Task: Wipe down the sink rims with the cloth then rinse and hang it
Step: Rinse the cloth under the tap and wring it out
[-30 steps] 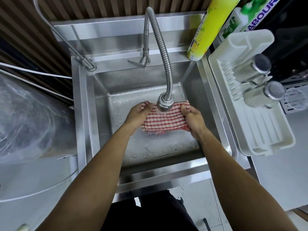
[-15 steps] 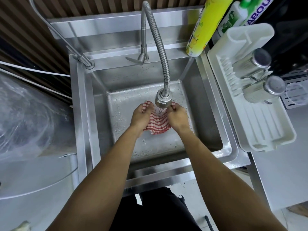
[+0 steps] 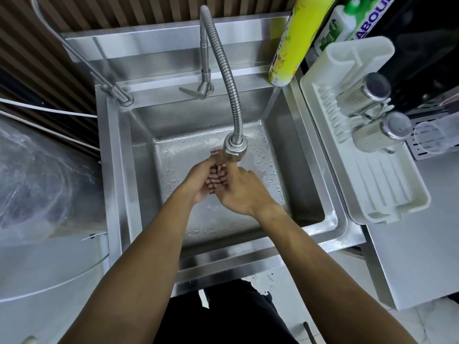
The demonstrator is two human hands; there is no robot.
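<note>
A red-and-white checked cloth (image 3: pixel 216 175) is bunched small between my two hands, low in the steel sink (image 3: pixel 111 175). Only a strip of the cloth shows between the fingers. My left hand (image 3: pixel 198 181) presses it from the left and my right hand (image 3: pixel 239 191) closes over it from the right. Both hands sit just below the spray head (image 3: pixel 234 150) of the flexible faucet hose. Whether water runs from the head is hard to tell. Droplets cover the basin floor.
A second thin tap (image 3: pixel 119 95) rises at the sink's back left. A yellow spray can (image 3: pixel 290 45) stands on the back right rim. A white drying rack (image 3: pixel 387 194) with two steel cups (image 3: pixel 365 98) sits right of the sink. A plastic-covered surface (image 3: pixel 37 184) lies left.
The cloth was spread wide between my hands a second ago. My hands have come together and squeezed it into a small wad under the spray head.
</note>
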